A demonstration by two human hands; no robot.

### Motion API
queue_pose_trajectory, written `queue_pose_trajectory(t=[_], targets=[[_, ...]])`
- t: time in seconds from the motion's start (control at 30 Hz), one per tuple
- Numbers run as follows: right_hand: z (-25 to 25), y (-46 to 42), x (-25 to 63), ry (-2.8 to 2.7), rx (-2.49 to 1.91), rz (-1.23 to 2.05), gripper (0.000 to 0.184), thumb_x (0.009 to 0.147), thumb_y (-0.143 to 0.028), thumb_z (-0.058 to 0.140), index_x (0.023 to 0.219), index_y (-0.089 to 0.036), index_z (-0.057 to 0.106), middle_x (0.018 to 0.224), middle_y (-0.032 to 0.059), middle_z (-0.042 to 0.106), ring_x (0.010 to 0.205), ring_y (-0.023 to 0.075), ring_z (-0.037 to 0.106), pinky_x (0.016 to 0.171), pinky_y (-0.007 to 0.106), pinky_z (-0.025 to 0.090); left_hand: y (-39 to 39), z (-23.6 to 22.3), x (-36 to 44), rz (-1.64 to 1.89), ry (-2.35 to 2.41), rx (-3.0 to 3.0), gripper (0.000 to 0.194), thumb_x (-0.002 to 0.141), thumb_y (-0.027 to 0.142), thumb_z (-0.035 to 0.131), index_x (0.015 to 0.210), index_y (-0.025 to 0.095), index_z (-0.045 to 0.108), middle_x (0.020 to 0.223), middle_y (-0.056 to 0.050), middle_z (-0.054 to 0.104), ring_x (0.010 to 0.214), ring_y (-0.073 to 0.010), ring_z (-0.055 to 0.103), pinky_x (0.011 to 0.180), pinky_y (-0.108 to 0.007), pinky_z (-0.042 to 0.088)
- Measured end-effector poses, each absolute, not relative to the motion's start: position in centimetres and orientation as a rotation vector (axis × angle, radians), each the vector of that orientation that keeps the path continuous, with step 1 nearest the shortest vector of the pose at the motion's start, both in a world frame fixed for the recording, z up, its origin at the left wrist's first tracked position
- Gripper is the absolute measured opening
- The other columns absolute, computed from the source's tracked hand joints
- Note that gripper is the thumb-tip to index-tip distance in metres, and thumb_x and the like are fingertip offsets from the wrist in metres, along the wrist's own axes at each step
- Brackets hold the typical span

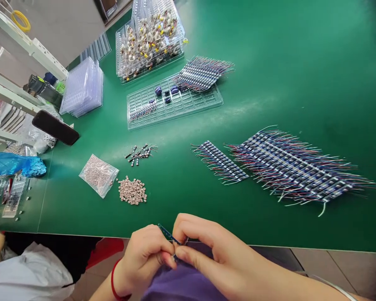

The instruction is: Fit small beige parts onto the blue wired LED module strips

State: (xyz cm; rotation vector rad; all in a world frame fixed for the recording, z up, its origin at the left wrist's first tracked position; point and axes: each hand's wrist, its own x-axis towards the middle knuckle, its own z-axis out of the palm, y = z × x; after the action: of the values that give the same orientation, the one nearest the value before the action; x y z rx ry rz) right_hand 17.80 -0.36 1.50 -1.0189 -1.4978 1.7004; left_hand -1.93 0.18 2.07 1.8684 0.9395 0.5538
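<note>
At the front edge of the table, my left hand (148, 250) is closed around a narrow, dark blue-green circuit board strip (164, 231), whose far end sticks up between my hands. My right hand (205, 246) meets it there, thumb and forefinger pinched at the strip's near part. Fingers cover most of that spot, so any small part between them cannot be made out. Beyond my hands lie a pile of small round beige pieces (132, 191), a clear bag (98, 175) of similar pieces and a loose heap of small wired boards (140, 154).
Panels of wired boards (296, 167) lie at the right, beside a smaller panel (221, 162). Further back are a clear compartment tray (175, 115), a tray stack (150, 42) full of wired parts, and empty trays (83, 88). A phone (55, 127) leans left. Another person's sleeve (28, 271) shows lower left.
</note>
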Motion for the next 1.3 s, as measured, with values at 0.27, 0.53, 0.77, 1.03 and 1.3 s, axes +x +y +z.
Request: queue_pose_trajectory(t=[0.27,0.53,0.77,1.03,1.3], targets=[[1.4,0.7,17.4,-1.217,-1.053,2.022,0.021,0.084,-0.035,0.052,0.069,-0.021,0.045,0.064,-0.0041,0.042,0.060,0.0128,0.037,0.055,0.025,0.032,-0.8,0.5,-2.4,0.562,1.052,1.370,0.051,0.088,0.061,0.052,0.073,0.014,0.063,0.055,0.001,0.052,0.052,-0.0094,0.046,0.057,-0.021,0.036],[1.2,0.8,17.1,-1.113,-1.018,2.104,0.026,0.082,-0.041,0.055,0.070,-0.020,0.045,0.062,-0.0056,0.040,0.059,0.0114,0.033,0.055,0.025,0.027,-1.1,0.7,-2.0,0.553,1.079,1.287,0.048,0.091,0.056,0.052,0.070,0.014,0.059,0.055,0.002,0.048,0.053,-0.0088,0.042,0.058,-0.022,0.033],[0.9,0.9,17.7,-0.967,-0.940,2.172,0.032,0.079,-0.046,0.065,0.076,-0.018,0.050,0.068,-0.0035,0.048,0.064,0.0122,0.040,0.059,0.025,0.032,-1.1,1.1,-2.0,0.568,1.119,1.353,0.039,0.093,0.048,0.053,0.074,0.015,0.059,0.061,0.002,0.050,0.058,-0.0086,0.044,0.059,-0.021,0.034],[0.3,1.1,18.0,-0.753,-0.870,2.222,0.033,0.068,-0.044,0.078,0.072,-0.017,0.060,0.065,-0.0022,0.056,0.064,0.0125,0.048,0.064,0.027,0.039,-0.6,1.8,-1.5,0.556,1.116,1.621,0.034,0.098,0.041,0.046,0.081,0.016,0.061,0.071,-0.001,0.056,0.066,-0.0102,0.049,0.064,-0.021,0.037],[-1.4,1.4,18.4,-0.678,-0.835,2.260,0.030,0.066,-0.041,0.084,0.077,-0.016,0.070,0.068,0.0000,0.064,0.063,0.0118,0.053,0.063,0.025,0.042,1.4,2.6,-1.9,0.391,1.040,1.487,0.036,0.095,0.045,0.049,0.083,0.014,0.066,0.066,-0.001,0.059,0.059,-0.0109,0.052,0.058,-0.021,0.040]])
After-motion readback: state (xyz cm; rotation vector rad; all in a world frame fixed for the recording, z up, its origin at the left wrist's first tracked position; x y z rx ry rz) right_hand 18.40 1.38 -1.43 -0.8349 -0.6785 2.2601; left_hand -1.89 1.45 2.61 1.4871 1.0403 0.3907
